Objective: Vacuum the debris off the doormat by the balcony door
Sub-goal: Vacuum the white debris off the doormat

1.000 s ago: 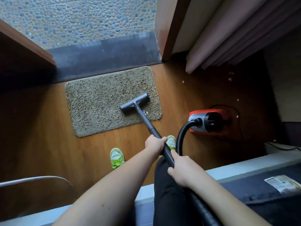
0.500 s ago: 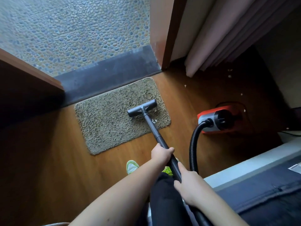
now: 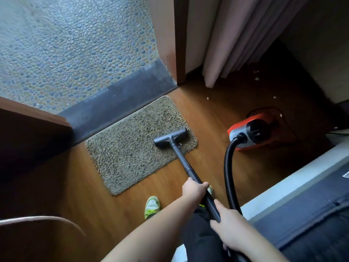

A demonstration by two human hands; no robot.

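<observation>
In the head view, the doormat [image 3: 139, 146] lies flat on the wooden floor [image 3: 62, 186], its far long edge just beside the dark door sill [image 3: 120, 103], with pebbled balcony paving [image 3: 75, 44] past the sill. The floor head [image 3: 171, 137] of the vacuum rests on the doormat's right end, close to its near right corner. A small pale speck shows on the doormat just behind the floor head, too small to identify. From the floor head the wand [image 3: 186, 167] slants back off the doormat's near edge toward the person.

The left hand [image 3: 194, 189] grips the wand just off the doormat's near edge, fingers curled around it. The right hand [image 3: 229, 226] holds the wand's lower end farther from the doormat, thumb along the tube and fingers wrapped under it.

Right of the doormat, a black ribbed hose [image 3: 228, 167] arches up to the red-and-grey vacuum body [image 3: 253, 132] standing on the floor. Pale crumbs [image 3: 256, 78] dot the floor beyond it, near the foot of the curtain [image 3: 236, 44]. A green-and-white shoe [image 3: 152, 206] stands just off the doormat's near corner.
</observation>
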